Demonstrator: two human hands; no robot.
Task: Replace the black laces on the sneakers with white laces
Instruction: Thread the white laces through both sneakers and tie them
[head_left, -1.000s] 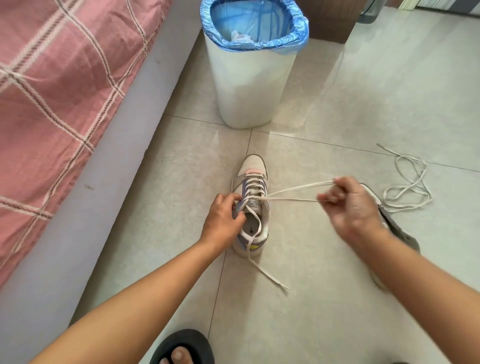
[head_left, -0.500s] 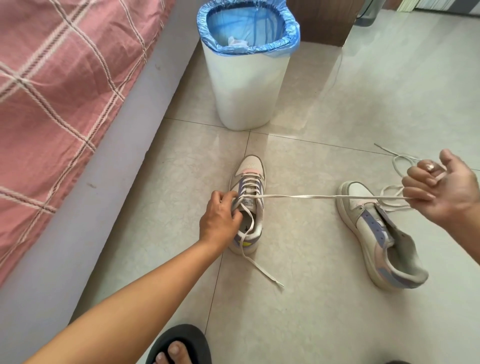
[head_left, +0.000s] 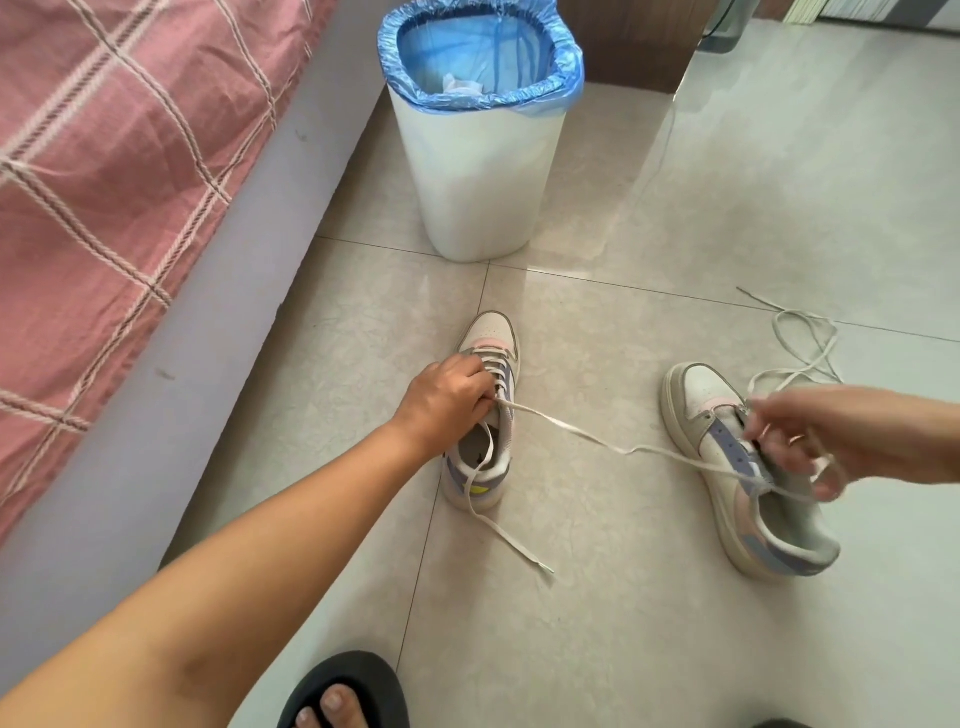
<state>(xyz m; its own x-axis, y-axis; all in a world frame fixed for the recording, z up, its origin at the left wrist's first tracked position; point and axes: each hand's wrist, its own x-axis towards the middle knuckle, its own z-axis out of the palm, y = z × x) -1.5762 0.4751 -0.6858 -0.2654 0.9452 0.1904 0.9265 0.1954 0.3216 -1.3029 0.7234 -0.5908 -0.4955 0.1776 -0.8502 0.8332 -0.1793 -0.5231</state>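
A white, blue and pink sneaker (head_left: 490, 333) stands on the floor tiles, toe pointing away from me. My left hand (head_left: 445, 406) grips its upper at the eyelets. A white lace (head_left: 571, 429) is threaded through the lower eyelets. One end runs slack to the right into my right hand (head_left: 826, 441), which is blurred and curls its fingers round it. The other end trails over the heel onto the floor. The second sneaker (head_left: 769, 540) lies tilted to the right, partly under my right hand, with no lace in it. Another white lace (head_left: 802, 358) lies loose behind it.
A white bin (head_left: 478, 171) with a blue bag stands just beyond the sneakers. A bed with a pink checked cover (head_left: 104, 156) and grey base (head_left: 223, 338) runs along the left. My foot in a black sandal (head_left: 343, 696) is at the bottom edge. Dark wooden furniture (head_left: 628, 47) stands behind the bin.
My right hand drew the lace out taut far to the right, then dropped lower and a little back left, so the lace now sags. My left hand stayed on the sneaker.
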